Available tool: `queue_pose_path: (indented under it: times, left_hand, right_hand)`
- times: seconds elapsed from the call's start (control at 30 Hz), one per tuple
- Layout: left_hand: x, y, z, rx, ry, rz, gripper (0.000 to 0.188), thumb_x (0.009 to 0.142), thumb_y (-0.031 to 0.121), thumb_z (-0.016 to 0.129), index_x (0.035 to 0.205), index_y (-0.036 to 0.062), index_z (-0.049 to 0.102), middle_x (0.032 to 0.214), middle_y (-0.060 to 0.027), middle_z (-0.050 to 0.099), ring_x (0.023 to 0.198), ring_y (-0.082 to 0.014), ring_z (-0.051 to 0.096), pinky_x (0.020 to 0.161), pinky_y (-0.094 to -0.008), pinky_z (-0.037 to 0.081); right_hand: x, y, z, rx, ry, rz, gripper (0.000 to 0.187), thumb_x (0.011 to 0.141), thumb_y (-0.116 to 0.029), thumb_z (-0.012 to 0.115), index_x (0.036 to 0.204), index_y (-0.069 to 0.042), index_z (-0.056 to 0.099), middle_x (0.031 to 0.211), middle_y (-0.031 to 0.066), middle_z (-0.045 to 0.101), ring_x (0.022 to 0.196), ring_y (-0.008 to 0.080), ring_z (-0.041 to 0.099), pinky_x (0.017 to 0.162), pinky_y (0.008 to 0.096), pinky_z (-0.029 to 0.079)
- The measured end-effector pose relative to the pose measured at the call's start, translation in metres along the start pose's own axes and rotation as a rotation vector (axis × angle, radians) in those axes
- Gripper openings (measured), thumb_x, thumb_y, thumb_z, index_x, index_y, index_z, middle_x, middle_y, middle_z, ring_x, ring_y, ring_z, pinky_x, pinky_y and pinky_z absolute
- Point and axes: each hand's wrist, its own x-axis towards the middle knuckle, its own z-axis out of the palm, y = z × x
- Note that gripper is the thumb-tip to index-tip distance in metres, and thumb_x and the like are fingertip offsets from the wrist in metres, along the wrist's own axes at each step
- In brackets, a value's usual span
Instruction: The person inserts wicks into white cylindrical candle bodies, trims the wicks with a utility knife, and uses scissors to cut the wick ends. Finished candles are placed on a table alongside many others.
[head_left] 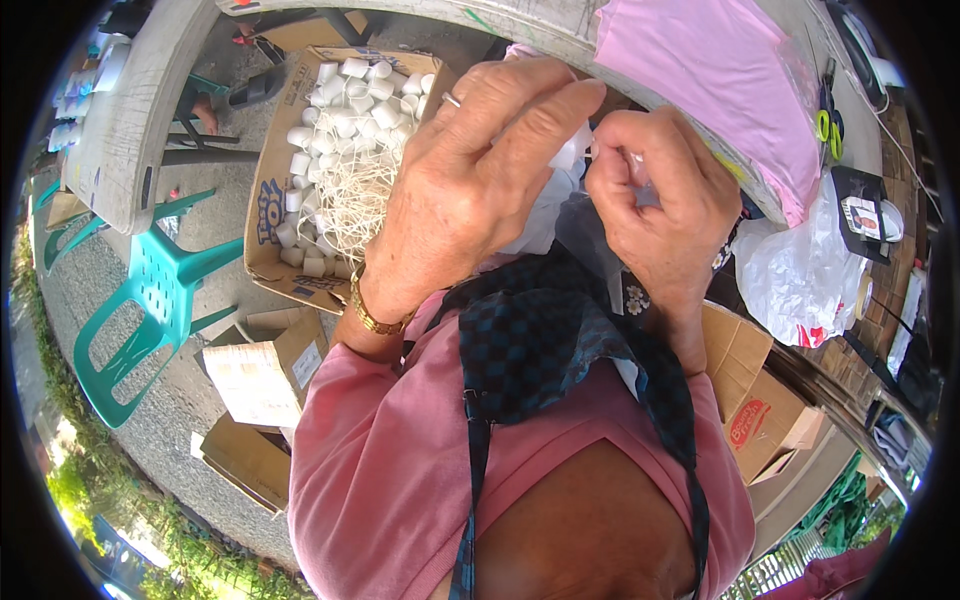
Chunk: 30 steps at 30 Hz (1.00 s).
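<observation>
My left hand (pixel 480 165), with a ring and a gold watch, is closed round a small white cylindrical piece (pixel 570 148) that shows past its fingertips. Close beside it, my right hand (pixel 665 185) is curled in a pinch, thumb against forefinger; what it grips is too small to make out. Left of my hands, a cardboard box (pixel 266 200) holds many white cylindrical pieces (pixel 345 88) and a loose heap of pale strings (pixel 350 185). Below my hands, whitish plastic (pixel 535 222) lies above the dark checked apron (pixel 520 350) on my lap, partly hidden.
Pink cloth (pixel 710 80) drapes over the grey table (pixel 520 22) ahead. Scissors with yellow-green handles (pixel 828 130), a white plastic bag (pixel 800 275) and a black card holder (pixel 860 210) lie at the right. A green plastic chair (pixel 160 280) and cardboard boxes (pixel 265 370) stand at the left.
</observation>
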Motion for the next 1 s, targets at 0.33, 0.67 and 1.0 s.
queue_pose_path:
  times: [0.33, 0.67, 1.0]
  left_hand:
    - [0.004, 0.0, -0.008, -0.174, -0.078, -0.053, 0.058, 0.063, 0.0, 0.079, 0.117, 0.0024, 0.058, 0.108, -0.0106, 0.064, 0.096, -0.0206, 0.064, 0.081, -0.0295, 0.053]
    - [0.001, -0.001, -0.008, -0.244, -0.066, -0.136, 0.055, 0.066, 0.008, 0.083, 0.113, 0.0039, 0.054, 0.106, -0.0093, 0.067, 0.096, -0.0215, 0.066, 0.08, -0.0303, 0.055]
    - [0.003, -0.004, -0.011, -0.173, -0.095, -0.057, 0.048, 0.067, 0.004, 0.079, 0.109, 0.005, 0.056, 0.107, -0.0075, 0.067, 0.092, -0.023, 0.066, 0.076, -0.0306, 0.054]
  right_hand:
    - [0.001, 0.0, -0.001, 0.164, 0.026, 0.081, 0.023, 0.061, 0.008, 0.06, 0.078, -0.007, 0.056, 0.063, 0.0017, 0.051, 0.05, 0.0118, 0.047, 0.046, 0.0241, 0.038]
    - [-0.003, -0.002, -0.007, 0.39, 0.004, 0.396, 0.015, 0.073, 0.005, 0.064, 0.082, -0.006, 0.059, 0.069, -0.0008, 0.06, 0.057, 0.0069, 0.053, 0.049, 0.0206, 0.041]
    - [0.003, 0.001, -0.008, 0.182, -0.056, 0.172, 0.017, 0.069, 0.005, 0.065, 0.081, -0.006, 0.059, 0.071, 0.0035, 0.061, 0.058, 0.0149, 0.06, 0.054, 0.0253, 0.046]
